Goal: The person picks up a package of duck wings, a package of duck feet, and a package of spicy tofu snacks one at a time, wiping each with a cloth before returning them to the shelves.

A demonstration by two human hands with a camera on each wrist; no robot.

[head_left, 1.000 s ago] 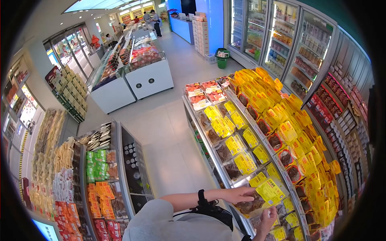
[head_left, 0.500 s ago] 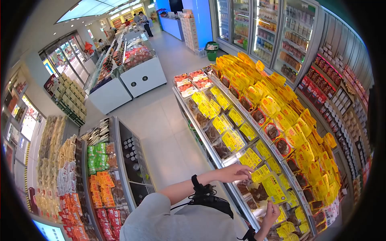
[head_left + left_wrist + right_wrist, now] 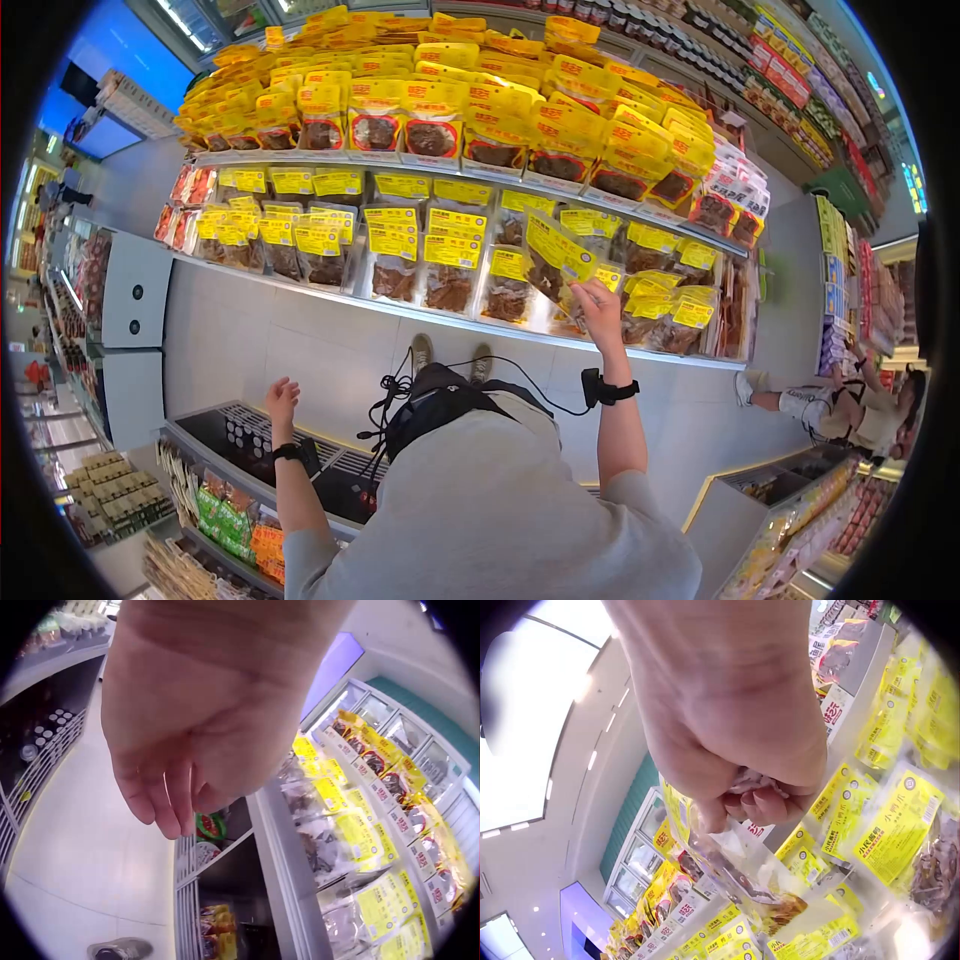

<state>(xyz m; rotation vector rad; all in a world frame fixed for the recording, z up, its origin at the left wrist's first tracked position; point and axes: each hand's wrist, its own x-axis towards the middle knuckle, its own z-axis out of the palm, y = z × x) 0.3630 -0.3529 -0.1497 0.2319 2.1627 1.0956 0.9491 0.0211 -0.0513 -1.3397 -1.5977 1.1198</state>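
Observation:
My right hand (image 3: 600, 312) pinches the corner of a clear food packet (image 3: 556, 252) with a yellow label, held tilted over the lower shelf of the display. Brown pieces show through its film. In the right wrist view, something white and crumpled (image 3: 754, 782) sits inside the curled fingers; what it is I cannot tell. Similar yellow-labelled packets (image 3: 455, 250) stand in rows below and around the held one. My left hand (image 3: 283, 402) hangs in the aisle, away from the display, its fingers loosely curled around nothing.
Yellow bags (image 3: 430, 105) fill the raised shelf behind the packets. A metal shelf edge (image 3: 400, 305) runs along the display's front. Behind me stands a low case (image 3: 235, 440) with snack bags. Another person (image 3: 840, 405) is at the far right. A cable (image 3: 530, 375) reaches my right wrist.
My view has swung right to face the display. The left hand has drawn back from the packets to the aisle, while the right hand keeps its pinch on the packet, now more tilted.

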